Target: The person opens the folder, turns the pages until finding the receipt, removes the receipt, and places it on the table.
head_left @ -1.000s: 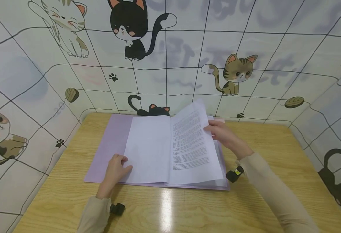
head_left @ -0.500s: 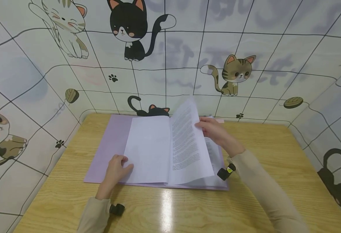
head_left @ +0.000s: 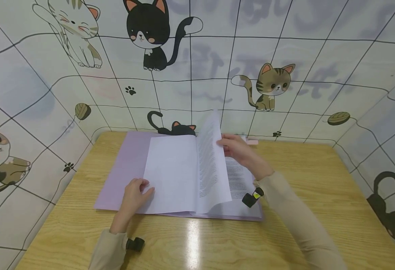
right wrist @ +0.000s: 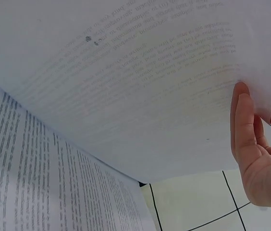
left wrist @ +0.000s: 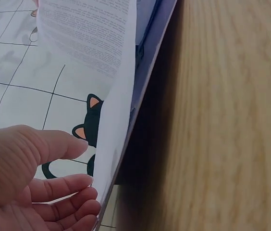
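A purple folder (head_left: 124, 165) lies spread on the wooden table, with paper sheets inside. On the left is a blank white page (head_left: 172, 172). My left hand (head_left: 133, 197) rests at its left side, fingers relaxed; in the left wrist view the thumb and fingertips are at the paper. My right hand (head_left: 238, 150) pinches the right edge of a printed sheet (head_left: 212, 176), which stands raised and bent toward the left. Beneath it shows another printed page (head_left: 236, 174). In the right wrist view, the lifted sheet's back (right wrist: 140, 96) has print showing through, between thumb and fingers.
The wooden table (head_left: 302, 187) reaches a wall (head_left: 214, 90) covered with cartoon cats and grid lines. A pink tab (head_left: 252, 142) sticks out at the folder's upper right. Black wrist devices (head_left: 135, 244) sit on both sleeves.
My right hand has moved left with the printed sheet, which now stands steeper and uncovers more of the page below. The left hand has stayed nearly still.
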The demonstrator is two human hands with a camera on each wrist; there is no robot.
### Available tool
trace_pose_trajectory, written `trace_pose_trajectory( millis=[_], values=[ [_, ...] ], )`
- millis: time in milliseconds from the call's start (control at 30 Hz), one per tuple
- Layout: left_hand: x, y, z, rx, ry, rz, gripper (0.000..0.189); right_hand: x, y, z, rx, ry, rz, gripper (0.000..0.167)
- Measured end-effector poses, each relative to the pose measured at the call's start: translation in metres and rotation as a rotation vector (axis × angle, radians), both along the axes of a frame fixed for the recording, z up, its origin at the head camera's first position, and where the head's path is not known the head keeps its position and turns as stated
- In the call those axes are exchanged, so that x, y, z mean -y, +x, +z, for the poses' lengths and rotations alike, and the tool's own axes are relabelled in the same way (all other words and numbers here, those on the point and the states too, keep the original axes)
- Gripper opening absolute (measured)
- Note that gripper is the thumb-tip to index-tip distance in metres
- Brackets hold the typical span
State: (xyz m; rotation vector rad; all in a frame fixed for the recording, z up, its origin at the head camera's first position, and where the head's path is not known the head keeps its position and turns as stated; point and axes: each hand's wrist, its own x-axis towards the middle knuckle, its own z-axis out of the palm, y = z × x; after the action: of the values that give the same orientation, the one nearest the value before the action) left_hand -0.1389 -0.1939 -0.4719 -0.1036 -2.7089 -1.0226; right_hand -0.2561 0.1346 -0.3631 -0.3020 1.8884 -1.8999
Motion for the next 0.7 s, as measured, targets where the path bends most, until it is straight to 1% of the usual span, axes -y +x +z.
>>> trace_pose_trajectory(
  millis=[167,300,433,500,600,700],
  values=[
    [-0.005,0.000,0.002,-0.080,0.015,-0.026,0.019,0.007,0.000,0.000,0.008,-0.002,-0.003,0.037],
    [-0.008,0.000,0.003,-0.128,0.021,-0.035,0.017,0.012,0.001,0.001,0.009,-0.005,0.006,0.038],
    [-0.013,0.002,0.005,-0.168,0.033,-0.069,0.018,0.017,0.001,0.001,0.019,-0.025,0.004,0.034],
    [-0.016,0.003,0.007,-0.167,0.044,-0.088,0.018,0.020,0.000,0.001,0.026,-0.034,0.000,0.030],
    [-0.022,0.006,0.010,-0.132,0.071,-0.108,0.018,0.023,0.000,0.000,0.032,-0.045,-0.005,0.027],
    [-0.028,0.009,0.015,-0.099,0.108,-0.129,0.019,0.026,0.000,0.000,0.043,-0.048,-0.017,0.028]
  ],
)
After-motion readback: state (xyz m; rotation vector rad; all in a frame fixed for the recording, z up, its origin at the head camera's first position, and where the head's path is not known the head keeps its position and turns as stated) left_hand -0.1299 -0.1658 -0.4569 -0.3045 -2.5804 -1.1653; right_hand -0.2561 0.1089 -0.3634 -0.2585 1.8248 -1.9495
